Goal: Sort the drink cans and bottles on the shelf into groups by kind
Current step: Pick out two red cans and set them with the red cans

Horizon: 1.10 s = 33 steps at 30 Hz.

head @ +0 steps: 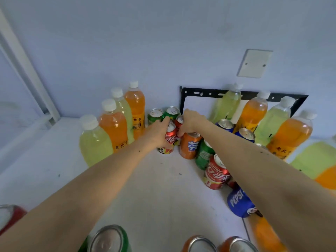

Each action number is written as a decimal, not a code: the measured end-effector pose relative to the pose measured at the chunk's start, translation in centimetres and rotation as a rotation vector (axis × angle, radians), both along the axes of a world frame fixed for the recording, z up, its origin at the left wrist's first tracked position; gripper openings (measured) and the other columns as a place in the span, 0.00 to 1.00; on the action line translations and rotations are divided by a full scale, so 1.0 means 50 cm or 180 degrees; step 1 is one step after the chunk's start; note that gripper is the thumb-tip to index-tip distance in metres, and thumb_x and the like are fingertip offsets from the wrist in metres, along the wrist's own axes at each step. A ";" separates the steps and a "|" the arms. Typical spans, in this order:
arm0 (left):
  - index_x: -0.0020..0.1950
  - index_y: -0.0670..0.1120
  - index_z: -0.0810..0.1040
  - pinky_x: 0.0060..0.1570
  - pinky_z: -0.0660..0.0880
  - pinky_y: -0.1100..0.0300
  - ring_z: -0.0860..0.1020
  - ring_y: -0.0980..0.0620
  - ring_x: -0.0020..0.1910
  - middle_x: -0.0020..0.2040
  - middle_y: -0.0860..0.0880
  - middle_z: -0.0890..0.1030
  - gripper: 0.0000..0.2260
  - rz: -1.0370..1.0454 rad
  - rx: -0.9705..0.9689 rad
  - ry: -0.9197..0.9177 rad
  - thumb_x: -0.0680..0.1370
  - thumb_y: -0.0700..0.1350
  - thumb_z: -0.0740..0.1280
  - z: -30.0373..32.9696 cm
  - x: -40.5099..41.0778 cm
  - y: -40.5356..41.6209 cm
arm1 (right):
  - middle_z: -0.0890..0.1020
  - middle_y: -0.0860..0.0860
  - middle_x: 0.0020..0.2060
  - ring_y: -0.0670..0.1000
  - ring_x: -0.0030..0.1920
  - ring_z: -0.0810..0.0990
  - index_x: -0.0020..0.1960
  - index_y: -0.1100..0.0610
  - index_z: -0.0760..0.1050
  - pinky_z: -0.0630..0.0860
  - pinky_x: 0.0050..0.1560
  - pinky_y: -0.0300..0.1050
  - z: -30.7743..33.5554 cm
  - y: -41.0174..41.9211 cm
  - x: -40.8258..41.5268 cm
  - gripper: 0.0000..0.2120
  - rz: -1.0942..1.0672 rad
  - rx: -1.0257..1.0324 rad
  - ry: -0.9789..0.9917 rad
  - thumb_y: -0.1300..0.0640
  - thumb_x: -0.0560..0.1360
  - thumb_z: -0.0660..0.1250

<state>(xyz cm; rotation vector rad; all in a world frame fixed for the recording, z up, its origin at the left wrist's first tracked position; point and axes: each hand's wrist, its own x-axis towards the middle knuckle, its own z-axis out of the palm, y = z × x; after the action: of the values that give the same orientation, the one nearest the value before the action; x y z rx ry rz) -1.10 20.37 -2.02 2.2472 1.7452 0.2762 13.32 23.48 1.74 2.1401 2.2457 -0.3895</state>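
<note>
At shelf back: left hand [160,132] grips red can [170,137]; right hand [189,122] grip unclear.

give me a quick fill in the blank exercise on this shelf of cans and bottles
1. The left hand grips a ____ cola can.
2. The right hand rests on top of the ____ soda can.
3. Every plastic bottle, like the orange one at the back, has a ____ cap.
4. The blue can lying on its side reads ____.

Missing words: red; orange; white; Pepsi
</note>
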 end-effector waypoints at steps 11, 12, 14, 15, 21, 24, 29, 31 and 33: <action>0.60 0.47 0.65 0.47 0.78 0.52 0.79 0.44 0.56 0.60 0.45 0.79 0.38 0.0169 -0.0008 -0.0116 0.58 0.53 0.82 0.036 -0.014 -0.026 | 0.79 0.52 0.44 0.56 0.48 0.79 0.50 0.58 0.76 0.75 0.50 0.49 0.030 0.017 0.024 0.31 -0.0070 0.0241 0.0392 0.45 0.54 0.82; 0.62 0.47 0.65 0.49 0.78 0.51 0.78 0.44 0.57 0.61 0.45 0.78 0.39 0.0157 0.0027 -0.0117 0.59 0.53 0.82 0.047 -0.017 -0.031 | 0.80 0.53 0.44 0.56 0.47 0.79 0.50 0.58 0.76 0.75 0.47 0.47 0.044 0.013 0.027 0.30 -0.0041 0.0280 0.0469 0.46 0.55 0.82; 0.65 0.47 0.65 0.51 0.78 0.50 0.77 0.43 0.59 0.63 0.45 0.77 0.41 0.0111 0.0104 -0.0120 0.59 0.53 0.82 0.073 -0.021 -0.045 | 0.81 0.55 0.45 0.55 0.48 0.80 0.51 0.61 0.77 0.74 0.42 0.45 0.079 0.006 0.033 0.27 0.0050 0.0367 0.0595 0.49 0.59 0.81; 0.65 0.47 0.64 0.52 0.78 0.49 0.77 0.43 0.59 0.62 0.45 0.77 0.41 0.0084 0.0140 -0.0121 0.59 0.53 0.82 0.087 -0.024 -0.053 | 0.81 0.56 0.47 0.55 0.48 0.79 0.52 0.62 0.78 0.72 0.42 0.44 0.099 0.002 0.036 0.25 0.0096 0.0426 0.0636 0.50 0.61 0.81; 0.64 0.46 0.68 0.51 0.78 0.52 0.77 0.47 0.56 0.60 0.47 0.78 0.39 -0.0115 0.0278 -0.0277 0.60 0.54 0.81 0.201 -0.051 -0.117 | 0.81 0.56 0.53 0.54 0.51 0.78 0.57 0.61 0.79 0.76 0.49 0.46 0.229 -0.055 0.029 0.26 0.0240 0.0907 0.0768 0.51 0.63 0.79; 0.64 0.48 0.69 0.48 0.77 0.56 0.77 0.50 0.52 0.59 0.49 0.78 0.38 -0.0155 0.0344 -0.0566 0.59 0.54 0.81 0.267 -0.087 -0.165 | 0.83 0.56 0.50 0.54 0.48 0.82 0.56 0.59 0.80 0.80 0.50 0.49 0.291 -0.100 0.006 0.26 0.0238 0.1061 0.0842 0.49 0.62 0.80; 0.59 0.50 0.72 0.47 0.78 0.56 0.78 0.51 0.51 0.54 0.53 0.78 0.34 -0.0141 0.0538 -0.0988 0.58 0.53 0.83 0.359 -0.205 -0.257 | 0.84 0.56 0.45 0.54 0.39 0.85 0.53 0.59 0.82 0.83 0.46 0.51 0.376 -0.200 -0.081 0.24 0.0165 0.1158 0.1092 0.50 0.61 0.80; 0.57 0.50 0.74 0.47 0.79 0.54 0.78 0.51 0.50 0.52 0.52 0.79 0.33 -0.0087 0.0687 -0.1098 0.56 0.52 0.83 0.382 -0.273 -0.292 | 0.85 0.56 0.44 0.55 0.39 0.85 0.51 0.58 0.83 0.83 0.47 0.51 0.400 -0.242 -0.133 0.22 0.0171 0.1209 0.1174 0.50 0.61 0.80; 0.57 0.50 0.74 0.46 0.79 0.54 0.78 0.52 0.50 0.52 0.52 0.79 0.33 0.0008 0.0775 -0.1113 0.56 0.52 0.83 0.397 -0.347 -0.322 | 0.85 0.56 0.44 0.55 0.39 0.86 0.50 0.57 0.83 0.83 0.48 0.52 0.415 -0.281 -0.193 0.22 0.0217 0.1217 0.1363 0.49 0.59 0.80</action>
<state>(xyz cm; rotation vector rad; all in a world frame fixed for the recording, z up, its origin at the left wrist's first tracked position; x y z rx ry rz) -18.43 4.25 17.86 2.1862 1.5977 0.8676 3.69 9.44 22.50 2.3242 2.8196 -0.4911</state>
